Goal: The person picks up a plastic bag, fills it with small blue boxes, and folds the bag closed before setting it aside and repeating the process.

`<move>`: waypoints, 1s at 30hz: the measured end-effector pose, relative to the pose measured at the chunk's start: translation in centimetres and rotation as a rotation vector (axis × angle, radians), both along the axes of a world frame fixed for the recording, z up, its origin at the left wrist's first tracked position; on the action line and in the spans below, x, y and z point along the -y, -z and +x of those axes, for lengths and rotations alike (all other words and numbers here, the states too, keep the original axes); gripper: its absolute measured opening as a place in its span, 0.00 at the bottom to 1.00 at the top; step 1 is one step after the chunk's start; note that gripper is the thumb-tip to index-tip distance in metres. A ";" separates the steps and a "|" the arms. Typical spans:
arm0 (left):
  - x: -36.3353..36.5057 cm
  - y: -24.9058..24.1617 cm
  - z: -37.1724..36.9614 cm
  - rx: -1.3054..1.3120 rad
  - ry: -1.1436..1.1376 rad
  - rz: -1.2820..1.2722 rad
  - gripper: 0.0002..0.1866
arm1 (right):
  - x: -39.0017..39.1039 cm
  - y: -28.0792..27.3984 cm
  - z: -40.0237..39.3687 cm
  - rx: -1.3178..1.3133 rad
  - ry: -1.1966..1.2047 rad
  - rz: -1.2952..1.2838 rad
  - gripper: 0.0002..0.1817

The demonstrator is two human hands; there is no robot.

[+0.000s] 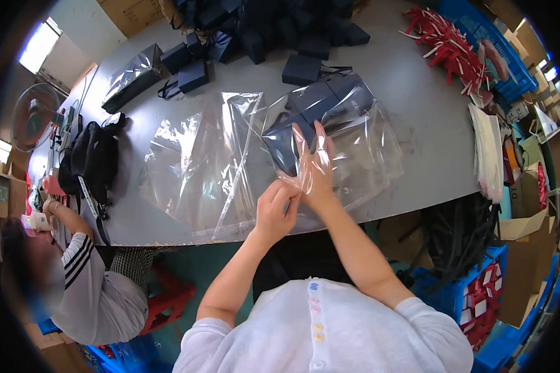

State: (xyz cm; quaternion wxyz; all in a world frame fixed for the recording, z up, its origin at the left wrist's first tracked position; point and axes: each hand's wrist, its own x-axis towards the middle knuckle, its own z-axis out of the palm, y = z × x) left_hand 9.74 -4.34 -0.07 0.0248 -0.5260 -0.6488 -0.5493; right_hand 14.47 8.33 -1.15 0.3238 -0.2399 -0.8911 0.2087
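A clear plastic bag (361, 155) lies near the table's front edge with several dark blue boxes (311, 102) inside it. My right hand (316, 165) is in the bag's mouth, under the film, its fingers apart and touching the nearest dark box (283, 146). Just left of it, my left hand (277, 208) pinches the edge of the plastic with its fingers closed. More clear plastic bags (196, 168) lie flat on the grey table to the left of my hands.
Dark boxes (255, 31) are heaped at the table's (432, 149) back. A long wrapped box (132, 78) and black bag (93, 155) lie left. Red-and-white strips (445, 43) and white sheets (486, 152) are right. Another person (106, 292) sits at the left.
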 end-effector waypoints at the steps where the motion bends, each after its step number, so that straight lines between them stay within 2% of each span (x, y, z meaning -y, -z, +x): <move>1: 0.1 0.1 0.1 0.004 0.003 0.000 0.08 | -1.1 1.0 0.7 -0.061 -0.037 0.054 0.46; 3: 0.0 0.3 -0.1 0.061 -0.101 -0.012 0.08 | -0.6 -3.4 4.3 0.006 0.064 0.028 0.40; 4: -0.2 0.3 -0.3 0.064 -0.101 0.001 0.08 | -0.7 -3.1 4.8 0.008 0.063 0.041 0.40; 6: 0.4 0.4 -0.4 0.039 0.004 0.024 0.08 | -0.7 -0.8 5.5 0.222 -0.316 -0.521 0.35; 7: 0.8 0.7 -0.3 0.046 0.004 0.019 0.08 | 0.3 1.9 4.6 -0.001 -0.332 -0.379 0.32; 10: 1.9 1.0 -1.4 0.082 0.099 -0.041 0.07 | -0.6 1.9 1.9 -0.027 -0.433 -0.280 0.29; 12: 2.9 0.3 -2.9 0.052 0.203 -0.246 0.11 | -1.0 -0.5 3.8 0.243 -0.380 0.131 0.29; 13: 3.3 -0.8 -3.1 0.050 0.191 -0.241 0.11 | -1.7 -1.4 6.0 0.371 -0.520 0.084 0.28; 14: 3.5 -2.4 -3.1 0.062 0.241 -0.279 0.16 | -3.1 -2.9 7.5 0.502 -0.661 0.044 0.27; 15: 3.3 -3.2 -3.4 0.076 0.295 -0.318 0.21 | -5.1 -6.5 6.9 0.673 -1.039 -0.293 0.24; 16: 3.1 -3.1 -3.8 0.082 0.293 -0.320 0.21 | -5.8 -9.1 5.7 0.875 -1.122 -0.495 0.24; 17: 2.9 -2.9 -4.0 0.049 0.289 -0.364 0.26 | -6.1 -10.4 4.7 1.076 -1.192 -0.708 0.23; 18: 2.9 -2.8 -4.2 0.016 0.286 -0.411 0.31 | -5.6 -9.5 3.7 1.077 -1.194 -0.721 0.23; 19: 2.7 -2.9 -3.9 0.022 0.294 -0.423 0.31 | -4.6 -7.7 2.7 0.931 -1.006 -0.426 0.22; 20: 2.1 -3.2 -3.4 -0.038 0.200 -0.483 0.32 | -4.0 -6.0 2.1 0.775 -0.805 -0.140 0.21; 21: 1.7 -3.3 -2.9 -0.101 0.100 -0.537 0.34 | -3.7 -4.2 1.9 0.772 -0.805 -0.144 0.21; 23: 1.3 -1.6 -2.2 -0.117 0.036 -0.548 0.36 | -3.2 -1.6 1.6 0.345 -0.736 -0.052 0.20; 25: 1.3 -0.9 -1.1 0.090 -0.122 -0.454 0.37 | -3.4 -0.4 2.3 0.343 -0.741 -0.099 0.21; 27: 0.9 -0.7 -0.1 0.149 -0.163 -0.415 0.37 | -4.3 0.1 3.3 0.309 -0.527 -0.002 0.29; 29: 0.0 -0.1 0.8 0.454 -0.279 -0.257 0.33 | -4.8 0.4 3.1 0.342 -0.509 0.008 0.30; 30: -0.4 0.7 0.7 0.553 -0.287 -0.295 0.26 | -4.6 0.8 2.5 0.339 -0.564 0.038 0.29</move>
